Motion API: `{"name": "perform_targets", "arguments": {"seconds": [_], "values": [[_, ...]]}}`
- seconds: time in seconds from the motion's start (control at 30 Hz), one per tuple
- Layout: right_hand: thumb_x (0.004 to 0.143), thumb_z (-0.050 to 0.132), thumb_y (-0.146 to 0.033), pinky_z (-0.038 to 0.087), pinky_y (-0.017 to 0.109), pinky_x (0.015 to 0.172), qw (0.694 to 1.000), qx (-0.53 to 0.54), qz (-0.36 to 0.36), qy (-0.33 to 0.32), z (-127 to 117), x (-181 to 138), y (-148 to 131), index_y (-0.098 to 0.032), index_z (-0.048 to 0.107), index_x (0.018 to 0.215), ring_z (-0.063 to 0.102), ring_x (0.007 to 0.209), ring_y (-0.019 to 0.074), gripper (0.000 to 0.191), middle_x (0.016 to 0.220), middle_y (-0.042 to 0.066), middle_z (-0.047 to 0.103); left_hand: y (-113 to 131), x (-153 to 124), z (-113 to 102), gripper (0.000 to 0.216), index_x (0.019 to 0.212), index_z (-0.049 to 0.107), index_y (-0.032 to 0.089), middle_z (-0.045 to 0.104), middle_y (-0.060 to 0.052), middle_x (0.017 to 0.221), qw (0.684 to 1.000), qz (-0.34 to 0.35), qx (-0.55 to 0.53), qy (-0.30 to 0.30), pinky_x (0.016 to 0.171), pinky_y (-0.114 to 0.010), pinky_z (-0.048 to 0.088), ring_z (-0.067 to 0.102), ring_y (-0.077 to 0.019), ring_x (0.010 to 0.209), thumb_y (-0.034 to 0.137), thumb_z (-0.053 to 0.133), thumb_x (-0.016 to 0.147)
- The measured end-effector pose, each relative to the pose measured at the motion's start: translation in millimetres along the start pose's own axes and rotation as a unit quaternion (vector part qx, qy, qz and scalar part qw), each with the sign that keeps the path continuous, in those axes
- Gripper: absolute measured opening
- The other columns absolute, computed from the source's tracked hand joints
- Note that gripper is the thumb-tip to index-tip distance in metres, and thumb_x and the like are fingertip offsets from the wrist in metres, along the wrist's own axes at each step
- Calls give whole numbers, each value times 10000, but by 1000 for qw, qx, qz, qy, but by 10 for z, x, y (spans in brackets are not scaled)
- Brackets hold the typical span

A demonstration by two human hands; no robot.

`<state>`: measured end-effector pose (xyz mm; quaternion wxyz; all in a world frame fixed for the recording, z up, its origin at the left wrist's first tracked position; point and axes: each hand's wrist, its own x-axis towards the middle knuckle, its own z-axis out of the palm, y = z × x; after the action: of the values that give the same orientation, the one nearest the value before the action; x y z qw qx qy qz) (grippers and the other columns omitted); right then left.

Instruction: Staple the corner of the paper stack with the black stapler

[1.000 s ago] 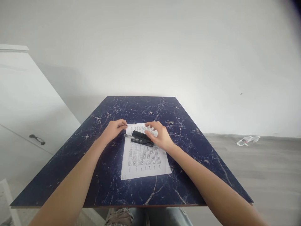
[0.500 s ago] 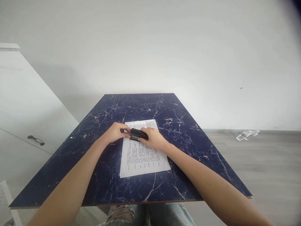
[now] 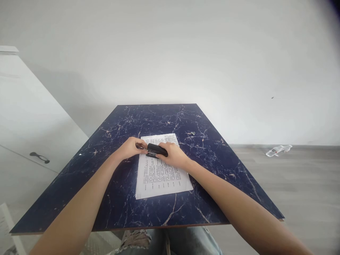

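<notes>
A black stapler [image 3: 153, 147] lies slantwise over the upper part of some printed sheets of paper [image 3: 162, 180]. My right hand [image 3: 171, 154] is wrapped round its right end, with the thumb on the near side. At the stapler's left end my left hand [image 3: 134, 147] is closed, thumb and fingers pinching that end. Metal parts show between the stapler's black top and its base. What lies inside the left fingers is mostly hidden. The sheets rest slightly fanned on the table, their top edge partly covered by the hands.
The blue marble-patterned table [image 3: 159, 120] has a small shiny scrap [image 3: 192, 133] to the right of the paper. A white cabinet [image 3: 29, 117] with a dark handle stands at the left. On the floor at right lies a clear plastic bottle [image 3: 275, 151].
The black part that showed between my left fingers is now mostly out of sight, and those fingers have shifted slightly at the stapler's end. My right hand keeps its grip.
</notes>
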<state>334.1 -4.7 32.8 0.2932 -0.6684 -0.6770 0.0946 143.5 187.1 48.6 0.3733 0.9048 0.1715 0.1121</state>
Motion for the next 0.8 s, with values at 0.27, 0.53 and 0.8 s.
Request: {"name": "perform_targets", "arguments": {"seconds": [0.27, 0.53, 0.8], "values": [[918, 647, -395, 369, 289, 550, 1000, 9, -3, -1, 11, -2, 23, -223, 588, 942, 545, 671, 170, 184, 820, 40, 628, 34, -28, -30, 199, 856, 831, 267, 794, -88, 888, 1000, -9, -21, 18, 766, -421, 599, 748, -279, 809, 422, 823, 733], [912, 660, -385, 371, 291, 572, 1000, 5, 5, -5, -5, 2, -4, -219, 606, 956, 547, 694, 177, 180, 837, 47, 628, 27, -25, -28, 186, 854, 826, 262, 794, -75, 892, 1000, -20, -2, 7, 769, -393, 580, 739, -271, 825, 410, 828, 741], [934, 639, -399, 363, 277, 566, 999, 5, 15, -33, -28, 10, -10, -208, 593, 985, 538, 678, 158, 202, 854, 47, 630, 65, -59, -66, 203, 871, 822, 257, 791, -72, 964, 1000, -3, 9, -28, 840, -400, 567, 728, -263, 889, 443, 788, 797]]}}
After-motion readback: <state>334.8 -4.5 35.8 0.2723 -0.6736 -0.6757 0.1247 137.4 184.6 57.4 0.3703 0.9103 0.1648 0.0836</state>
